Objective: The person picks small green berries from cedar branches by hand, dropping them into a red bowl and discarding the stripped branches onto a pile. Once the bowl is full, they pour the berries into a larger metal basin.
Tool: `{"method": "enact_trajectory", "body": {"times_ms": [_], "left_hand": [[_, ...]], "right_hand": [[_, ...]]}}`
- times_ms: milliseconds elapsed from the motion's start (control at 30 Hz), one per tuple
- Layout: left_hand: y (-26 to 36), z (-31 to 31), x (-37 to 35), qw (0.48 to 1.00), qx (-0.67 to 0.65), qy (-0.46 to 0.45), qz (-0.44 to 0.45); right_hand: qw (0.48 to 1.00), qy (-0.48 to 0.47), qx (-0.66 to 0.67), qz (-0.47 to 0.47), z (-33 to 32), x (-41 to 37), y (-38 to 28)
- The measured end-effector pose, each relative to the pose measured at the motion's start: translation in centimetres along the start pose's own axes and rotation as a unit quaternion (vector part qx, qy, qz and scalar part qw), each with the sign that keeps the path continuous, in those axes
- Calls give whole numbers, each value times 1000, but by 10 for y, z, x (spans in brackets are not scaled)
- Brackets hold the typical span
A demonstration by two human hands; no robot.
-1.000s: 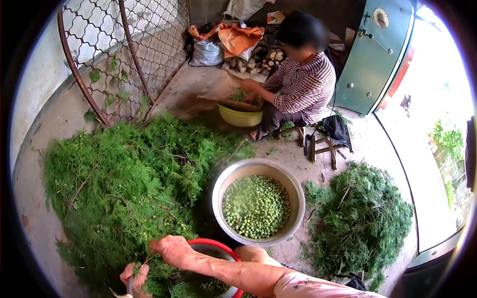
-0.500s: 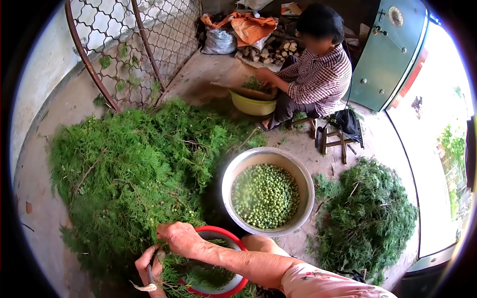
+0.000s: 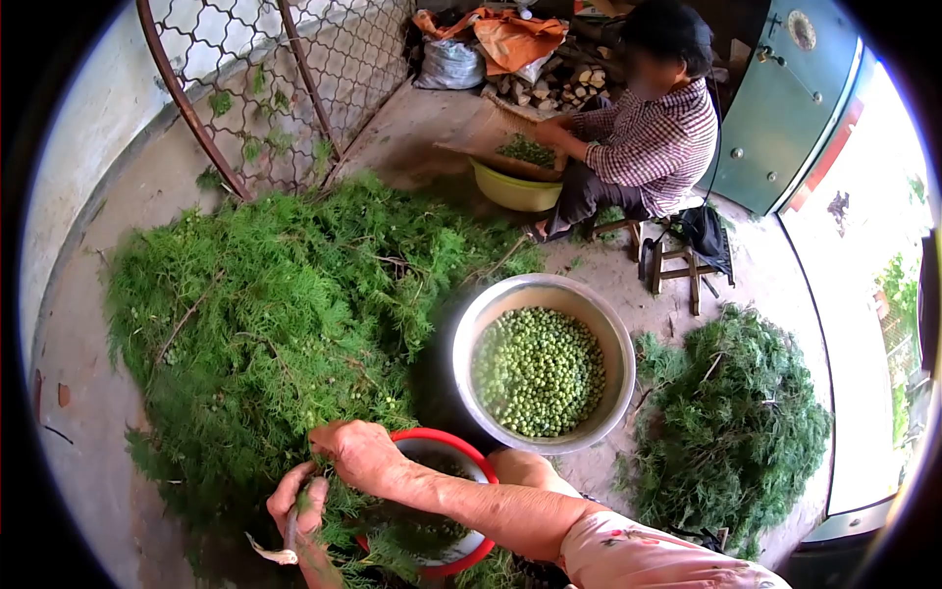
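My left hand (image 3: pixel 299 499) is wrapped round the woody stem of a leafy green branch (image 3: pixel 290 535), whose pale cut end points down toward me. Just above it, my right hand (image 3: pixel 361 456) is closed at the branch's foliage; whatever its fingertips pinch is hidden. Beneath my right forearm stands a red-rimmed basin (image 3: pixel 453 438) with green sprigs and small bits in it, partly covered by the arm. Beyond, a large metal basin (image 3: pixel 624 378) holds many small round green cones (image 3: pixel 540 373).
A big heap of feathery green branches (image 3: pixel 265 314) spreads at left, a smaller pile (image 3: pixel 736 412) at right. Across from me a person (image 3: pixel 653 137) sits with hands over a woven tray (image 3: pixel 510 128) above a yellow-green basin (image 3: pixel 515 192). A wooden stool (image 3: pixel 687 270) stands beside them.
The view has shifted, so most of the scene sits further right and slightly higher. More of the stem shows below my left hand. My right hand stays close above the left.
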State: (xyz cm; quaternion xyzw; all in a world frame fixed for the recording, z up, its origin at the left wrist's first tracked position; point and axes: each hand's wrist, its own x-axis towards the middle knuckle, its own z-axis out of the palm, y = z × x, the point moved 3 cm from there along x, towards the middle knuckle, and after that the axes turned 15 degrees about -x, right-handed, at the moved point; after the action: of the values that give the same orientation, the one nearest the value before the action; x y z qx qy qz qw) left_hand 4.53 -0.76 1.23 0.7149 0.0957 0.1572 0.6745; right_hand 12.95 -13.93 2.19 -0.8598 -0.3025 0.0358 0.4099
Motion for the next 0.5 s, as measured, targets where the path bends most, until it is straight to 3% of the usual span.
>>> {"method": "enact_trajectory", "body": {"times_ms": [100, 233, 267, 400, 500], "left_hand": [[-11, -3, 2, 994, 64, -32, 81], [-2, -6, 0, 996, 82, 23, -38], [5, -5, 0, 992, 122, 18, -30], [6, -4, -4, 999, 21, 32, 11], [4, -8, -9, 999, 22, 24, 17]], "right_hand": [[999, 39, 0, -13, 4, 0, 3], [999, 33, 1, 14, 5, 1, 4], [999, 37, -3, 16, 5, 1, 4], [999, 47, -12, 21, 0, -2, 1], [995, 85, -38, 41, 2, -2, 4]]}}
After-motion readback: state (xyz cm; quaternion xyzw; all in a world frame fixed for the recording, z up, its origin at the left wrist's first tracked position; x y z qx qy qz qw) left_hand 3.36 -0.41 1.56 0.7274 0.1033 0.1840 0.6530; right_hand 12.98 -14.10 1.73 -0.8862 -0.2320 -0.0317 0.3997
